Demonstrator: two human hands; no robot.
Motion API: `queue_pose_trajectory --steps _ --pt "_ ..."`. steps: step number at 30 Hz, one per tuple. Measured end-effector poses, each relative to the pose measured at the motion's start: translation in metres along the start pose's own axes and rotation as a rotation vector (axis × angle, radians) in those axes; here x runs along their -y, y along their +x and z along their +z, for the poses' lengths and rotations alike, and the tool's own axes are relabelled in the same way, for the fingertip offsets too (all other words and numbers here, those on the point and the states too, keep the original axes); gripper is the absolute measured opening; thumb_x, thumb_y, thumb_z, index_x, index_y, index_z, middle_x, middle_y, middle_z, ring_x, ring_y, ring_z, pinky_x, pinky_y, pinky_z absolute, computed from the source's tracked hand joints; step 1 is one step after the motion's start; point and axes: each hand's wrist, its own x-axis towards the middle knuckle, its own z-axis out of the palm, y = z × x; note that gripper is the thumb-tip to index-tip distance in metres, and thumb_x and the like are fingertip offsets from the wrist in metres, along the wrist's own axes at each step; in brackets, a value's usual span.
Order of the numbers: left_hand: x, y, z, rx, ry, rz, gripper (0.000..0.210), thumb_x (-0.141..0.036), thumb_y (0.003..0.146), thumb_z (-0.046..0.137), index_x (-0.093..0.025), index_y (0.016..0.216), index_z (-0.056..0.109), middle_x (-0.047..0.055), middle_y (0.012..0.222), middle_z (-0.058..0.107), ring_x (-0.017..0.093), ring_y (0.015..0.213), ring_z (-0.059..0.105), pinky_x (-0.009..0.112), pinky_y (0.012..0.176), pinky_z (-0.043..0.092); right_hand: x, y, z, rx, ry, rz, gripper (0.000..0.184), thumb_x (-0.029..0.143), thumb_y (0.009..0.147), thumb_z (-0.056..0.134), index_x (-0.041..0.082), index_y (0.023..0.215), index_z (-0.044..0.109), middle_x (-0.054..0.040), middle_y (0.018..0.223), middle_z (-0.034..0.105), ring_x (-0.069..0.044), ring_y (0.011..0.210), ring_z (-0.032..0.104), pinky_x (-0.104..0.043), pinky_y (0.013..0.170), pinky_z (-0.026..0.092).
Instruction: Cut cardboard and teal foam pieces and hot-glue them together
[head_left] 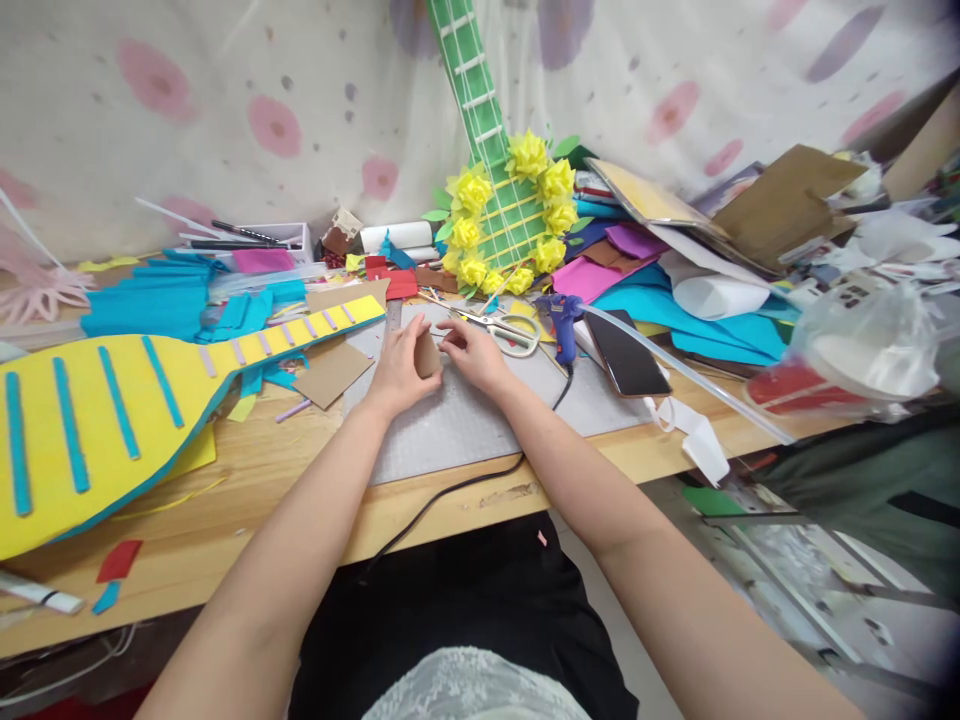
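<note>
Over the grey cutting mat [442, 445], my left hand [403, 370] curls its fingers around a small brown cardboard piece [427, 355]. My right hand [476, 352] is close beside it, fingers bent toward the piece; whether they pinch anything is too small to make out. Just beyond my right hand lie scissors [517, 335] with pale handles. A blue glue gun [562, 325] rests to their right, its black cord running to the table's front edge. Left of my left hand is a flat cardboard sheet [334, 375].
A yellow paper guitar shape [97, 420] with blue strips covers the table's left side. At the back stands a green guitar [510, 215] ringed with yellow flowers. A phone [626, 352], coloured paper [675, 310] and a bagged red tub [810, 385] are on the right.
</note>
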Motion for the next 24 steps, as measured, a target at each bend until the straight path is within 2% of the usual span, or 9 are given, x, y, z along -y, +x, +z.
queue_pose_trajectory --steps 5,9,12,15,19,22,24 --pt "0.000 -0.001 -0.001 0.016 0.024 -0.030 0.082 -0.021 0.062 0.063 -0.019 0.137 0.030 0.011 0.131 0.051 0.028 0.121 0.044 0.047 0.104 0.033 -0.002 0.001 -0.006 -0.034 -0.032 0.015 0.027 0.018 0.079 0.052 0.021 0.104 0.061 -0.0003 0.078 0.066 -0.015 0.076 0.060 -0.029 0.074 0.044" --pt "0.004 -0.001 0.000 0.092 0.102 -0.074 0.067 -0.013 0.059 0.059 -0.021 0.124 0.048 0.010 0.130 0.053 0.031 0.126 0.040 0.058 0.111 0.012 -0.006 0.005 -0.019 -0.116 -0.201 0.124 0.018 0.024 0.080 0.053 0.020 0.093 0.065 -0.0022 0.077 0.066 -0.018 0.076 0.059 -0.030 0.072 0.043" --pt "0.007 0.000 0.001 0.198 0.108 -0.095 0.065 -0.014 0.061 0.058 -0.022 0.125 0.049 0.010 0.131 0.052 0.031 0.129 0.037 0.058 0.112 0.003 -0.009 0.007 -0.037 -0.177 -0.371 0.282 0.018 0.033 0.080 0.053 0.020 0.077 0.065 -0.0036 0.074 0.065 -0.019 0.073 0.058 -0.030 0.069 0.041" --pt "0.009 0.001 0.003 0.265 0.102 -0.092 0.070 -0.023 0.065 0.061 -0.020 0.132 0.042 0.013 0.134 0.049 0.031 0.129 0.039 0.056 0.112 0.009 -0.010 0.002 -0.060 -0.097 -0.485 0.375 0.028 0.040 0.081 0.052 0.019 0.067 0.062 -0.0039 0.066 0.064 -0.017 0.068 0.056 -0.027 0.064 0.038" --pt "0.013 0.001 0.005 0.234 0.059 -0.104 0.066 -0.030 0.073 0.060 -0.018 0.134 0.038 0.013 0.131 0.052 0.028 0.124 0.045 0.053 0.110 0.021 -0.007 -0.016 -0.098 0.071 -0.583 0.409 0.025 0.036 0.081 0.053 0.019 0.067 0.062 -0.0042 0.070 0.066 -0.015 0.067 0.057 -0.025 0.059 0.035" --pt "0.015 0.000 0.007 0.200 0.050 -0.110 0.061 -0.024 0.073 0.059 -0.019 0.131 0.040 0.011 0.127 0.056 0.027 0.122 0.048 0.055 0.111 0.018 -0.009 -0.031 -0.126 0.076 -0.730 0.561 0.031 0.046 0.077 0.054 0.018 0.070 0.064 -0.0075 0.073 0.066 -0.019 0.070 0.059 -0.027 0.060 0.037" --pt "0.016 0.000 0.009 0.177 0.048 -0.123 0.057 -0.020 0.074 0.057 -0.020 0.129 0.042 0.010 0.124 0.058 0.027 0.121 0.049 0.056 0.111 0.017 -0.014 -0.036 -0.139 0.019 -0.767 0.640 0.034 0.050 0.076 0.054 0.017 0.077 0.065 -0.0086 0.074 0.066 -0.021 0.072 0.060 -0.029 0.062 0.039"
